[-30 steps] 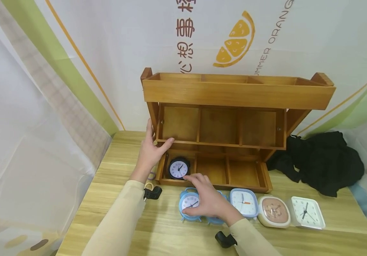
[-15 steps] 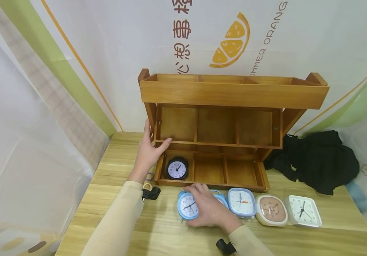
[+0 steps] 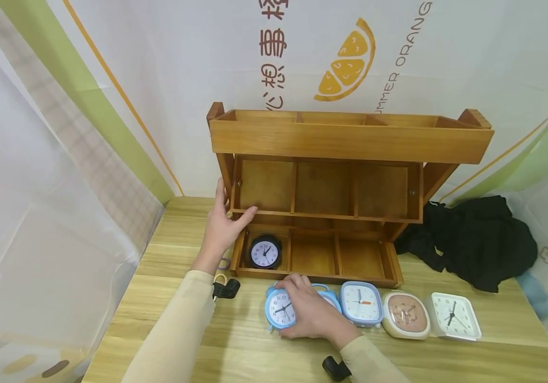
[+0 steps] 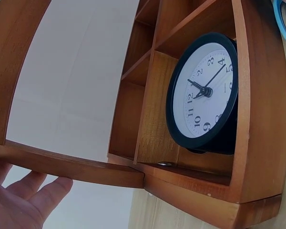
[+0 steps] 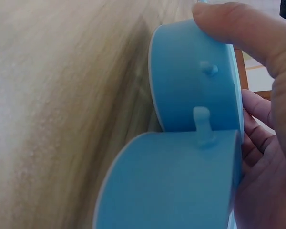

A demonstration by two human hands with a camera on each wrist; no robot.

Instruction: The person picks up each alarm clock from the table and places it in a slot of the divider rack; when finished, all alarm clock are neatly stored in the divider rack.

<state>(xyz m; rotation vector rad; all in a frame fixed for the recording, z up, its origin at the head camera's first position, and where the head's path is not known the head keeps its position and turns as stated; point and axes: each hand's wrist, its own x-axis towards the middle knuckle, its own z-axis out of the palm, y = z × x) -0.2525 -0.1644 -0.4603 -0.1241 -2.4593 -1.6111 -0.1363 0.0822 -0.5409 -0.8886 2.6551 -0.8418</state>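
Note:
My right hand [image 3: 309, 311] grips a light blue round alarm clock [image 3: 280, 309] on the table, fingers over its top and thumb at its lower side. A second light blue alarm clock [image 3: 329, 299] stands against it, mostly hidden behind the hand. In the right wrist view the thumb [image 5: 224, 21] presses the blue casing [image 5: 195, 76]. At the left end of a tiered wooden organizer [image 3: 350, 141], my left hand [image 3: 221, 231] rests with thumb and fingers spread; its fingertips [image 4: 59, 186] touch a wooden strut [image 4: 86, 169]. A black round alarm clock [image 3: 264, 254] sits in the bottom left compartment.
Right of the blue clocks stand a pale blue square clock [image 3: 361, 302], a cream clock with a brown face [image 3: 406, 315] and a white square clock [image 3: 455, 316]. Black cloth [image 3: 489, 242] lies at the right. Scissors handles [image 3: 221, 277] show beside the left wrist.
My right hand has closed its thumb and fingers onto the left blue alarm clock, after hovering over it. The left hand keeps its place on the organizer.

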